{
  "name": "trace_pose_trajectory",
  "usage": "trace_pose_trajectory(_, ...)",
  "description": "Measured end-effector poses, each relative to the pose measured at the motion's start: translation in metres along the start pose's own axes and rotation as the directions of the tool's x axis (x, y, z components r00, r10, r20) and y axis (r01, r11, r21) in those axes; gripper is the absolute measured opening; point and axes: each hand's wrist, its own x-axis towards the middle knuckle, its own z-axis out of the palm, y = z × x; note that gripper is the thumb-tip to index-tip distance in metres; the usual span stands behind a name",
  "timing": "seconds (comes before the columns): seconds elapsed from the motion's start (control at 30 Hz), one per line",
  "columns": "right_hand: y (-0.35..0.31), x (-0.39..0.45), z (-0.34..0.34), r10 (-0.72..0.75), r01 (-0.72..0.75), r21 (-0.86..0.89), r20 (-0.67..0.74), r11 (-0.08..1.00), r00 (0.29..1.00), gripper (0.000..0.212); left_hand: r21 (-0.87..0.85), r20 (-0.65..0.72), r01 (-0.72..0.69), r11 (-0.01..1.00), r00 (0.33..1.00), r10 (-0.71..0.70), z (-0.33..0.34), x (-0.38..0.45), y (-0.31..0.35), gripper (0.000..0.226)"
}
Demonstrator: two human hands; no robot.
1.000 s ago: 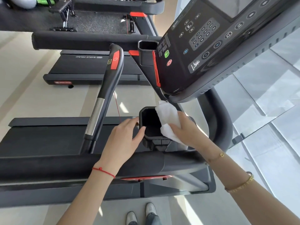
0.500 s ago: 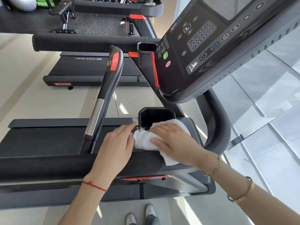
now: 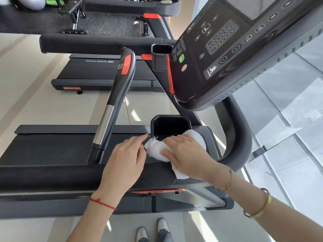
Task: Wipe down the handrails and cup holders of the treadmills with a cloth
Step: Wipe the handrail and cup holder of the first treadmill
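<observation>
A white cloth (image 3: 154, 148) lies over the near rim of the black cup holder (image 3: 170, 121) on the nearest treadmill. My right hand (image 3: 185, 154) presses down on the cloth with fingers spread flat. My left hand (image 3: 126, 160) rests on the padded black handrail (image 3: 52, 175) just left of the cup holder, its fingertips touching the holder's left edge and the cloth. A curved grip bar (image 3: 120, 88) with a red pad and a silver sensor rises to the left.
The console (image 3: 227, 49) with its keypad overhangs the cup holder at upper right. A grey loop handrail (image 3: 239, 133) curves on the right beside a glass wall. A second treadmill (image 3: 104, 70) and its cup holder (image 3: 161, 55) stand beyond. My shoes (image 3: 152, 231) show below.
My right hand brought the cloth out of the cup holder's right side and laid it flat over the near rim. Since half a second ago both hands have barely moved.
</observation>
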Motion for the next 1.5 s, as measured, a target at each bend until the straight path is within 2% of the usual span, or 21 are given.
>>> trace_pose_trajectory(0.1,-0.015,0.009,0.006,0.101,-0.101,-0.007,-0.023,0.995,0.995,0.036,0.007,-0.014,-0.008,1.0,1.0,0.008,0.001,-0.001,0.001,0.039)
trace_pose_trajectory(0.17,-0.017,0.011,0.006,0.111,-0.111,0.015,-0.043,0.994,0.993,0.038,0.011,-0.018,-0.008,1.0,1.0,0.009,0.001,-0.003,0.002,0.039)
trace_pose_trajectory(0.33,0.002,-0.001,-0.001,-0.022,0.031,0.144,-0.062,0.989,0.998,0.035,0.032,-0.038,0.016,0.999,0.999,-0.015,-0.003,-0.006,0.003,0.038)
trace_pose_trajectory(0.47,0.019,-0.014,-0.004,-0.133,0.154,0.336,-0.085,0.929,0.987,0.031,0.045,-0.058,0.01,0.999,0.998,-0.007,-0.006,-0.013,0.004,0.038)
trace_pose_trajectory(0.6,0.027,-0.025,-0.009,-0.16,0.198,0.506,-0.118,0.839,0.98,0.035,0.046,-0.099,0.005,0.999,0.995,-0.001,-0.008,-0.025,0.001,0.035)
trace_pose_trajectory(0.73,0.024,-0.04,-0.011,-0.137,0.17,0.577,-0.102,0.799,0.985,0.039,0.067,-0.135,-0.009,0.998,0.991,0.018,-0.013,-0.037,-0.008,0.033)
trace_pose_trajectory(0.87,0.0,-0.05,-0.004,-0.099,0.148,0.536,-0.118,0.831,0.988,0.039,0.095,-0.149,-0.036,0.995,0.988,0.05,-0.025,-0.048,-0.025,0.032)
trace_pose_trajectory(0.93,-0.019,-0.05,0.003,-0.077,0.14,0.455,-0.154,0.879,0.985,0.039,0.118,-0.149,-0.045,0.992,0.987,0.063,-0.033,-0.054,-0.036,0.032)
trace_pose_trajectory(1.03,-0.047,-0.046,0.014,-0.025,0.107,0.26,-0.3,0.96,0.954,0.04,0.156,-0.154,-0.04,0.987,0.986,0.065,-0.049,-0.064,-0.057,0.03)
trace_pose_trajectory(1.2,-0.086,-0.035,0.028,0.127,-0.078,0.12,-0.491,0.99,0.862,0.034,0.199,-0.158,-0.025,0.98,0.986,0.057,-0.076,-0.08,-0.1,0.025)
trace_pose_trajectory(1.27,-0.106,-0.026,0.034,0.155,-0.126,0.091,-0.517,0.988,0.842,0.034,0.219,-0.157,-0.048,0.975,0.984,0.083,-0.082,-0.085,-0.114,0.023)
trace_pose_trajectory(1.33,-0.133,-0.013,0.04,0.159,-0.137,0.081,-0.534,0.987,0.83,0.036,0.252,-0.145,-0.073,0.965,0.983,0.112,-0.086,-0.087,-0.125,0.031)
trace_pose_trajectory(1.5,-0.195,0.029,0.049,0.167,-0.122,0.121,-0.516,0.985,0.84,0.032,0.297,-0.154,-0.087,0.951,0.978,0.137,-0.097,-0.085,-0.149,0.033)
